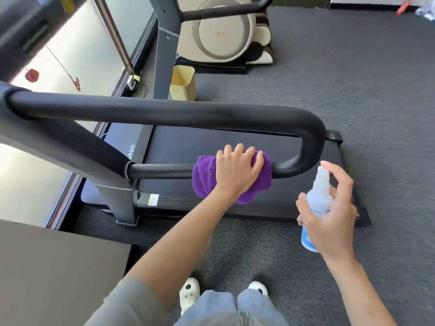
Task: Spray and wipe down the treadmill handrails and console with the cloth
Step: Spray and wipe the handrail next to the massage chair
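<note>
Fingers of the left hand [237, 169] curl over a bunched purple microfibre cloth [204, 178], pressing it around the lower bar of the near handrail [164, 171]; the cloth wraps the bar just short of the U-bend [310, 142]. Fingers of the right hand [332, 215] close round a small translucent spray bottle [316, 198], held upright and apart from the rail, with the index finger raised over the nozzle cap and not visibly pressing it.

Technique, as judged: the wipe will likely go best if the cloth stays fully wrapped round the tube and is drawn along its length with steady pressure, then carried through the bend onto the upper bar [153, 111]. Any spray is better aimed at the rail ahead of the cloth, or onto the cloth itself, with the nozzle turned away from the treadmill belt [211, 142].

Appearance of the handrail: a black, matte, foam-padded tube forming a long hairpin loop, both ends entering the grey upright [113, 182] through collars. Whether its surface is wet cannot be told. The console is only partly in view at upper left; the far handrail [226, 10] shows at the top.
</note>
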Action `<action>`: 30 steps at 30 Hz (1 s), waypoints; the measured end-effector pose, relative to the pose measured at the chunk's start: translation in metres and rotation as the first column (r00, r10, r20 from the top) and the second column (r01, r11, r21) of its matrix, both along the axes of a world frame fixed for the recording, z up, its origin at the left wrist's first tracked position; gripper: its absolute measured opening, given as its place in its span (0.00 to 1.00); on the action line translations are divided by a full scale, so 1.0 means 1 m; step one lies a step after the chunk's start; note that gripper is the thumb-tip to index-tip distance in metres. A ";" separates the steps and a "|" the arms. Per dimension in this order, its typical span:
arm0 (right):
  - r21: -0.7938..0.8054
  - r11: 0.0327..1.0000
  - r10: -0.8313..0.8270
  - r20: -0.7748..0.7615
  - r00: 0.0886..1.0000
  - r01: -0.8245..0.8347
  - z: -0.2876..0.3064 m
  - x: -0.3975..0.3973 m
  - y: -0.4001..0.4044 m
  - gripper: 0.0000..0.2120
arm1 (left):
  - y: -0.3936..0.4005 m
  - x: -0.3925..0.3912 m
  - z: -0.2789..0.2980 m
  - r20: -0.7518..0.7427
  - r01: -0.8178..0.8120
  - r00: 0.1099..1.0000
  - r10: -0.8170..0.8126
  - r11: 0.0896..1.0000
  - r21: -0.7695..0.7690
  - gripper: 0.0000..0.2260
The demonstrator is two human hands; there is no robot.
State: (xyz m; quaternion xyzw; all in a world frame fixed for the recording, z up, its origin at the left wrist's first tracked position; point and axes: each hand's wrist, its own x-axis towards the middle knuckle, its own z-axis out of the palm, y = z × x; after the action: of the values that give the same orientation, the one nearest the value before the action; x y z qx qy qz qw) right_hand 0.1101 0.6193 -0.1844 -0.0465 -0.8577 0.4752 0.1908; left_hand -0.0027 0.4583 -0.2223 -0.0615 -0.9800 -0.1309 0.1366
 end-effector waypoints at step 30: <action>0.029 0.987 0.156 -0.012 0.988 -0.156 0.008 -0.023 -0.060 0.29 | -0.160 0.009 -0.036 -0.146 -0.046 0.989 0.038 0.998 -0.048 0.19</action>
State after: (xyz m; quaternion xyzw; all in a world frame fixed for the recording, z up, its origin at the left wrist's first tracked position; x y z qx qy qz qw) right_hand 0.0866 0.5593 -0.1765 0.0268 -0.8639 0.4768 0.1600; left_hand 0.0060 0.2984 -0.2580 -0.0537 -0.9716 -0.0979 0.2087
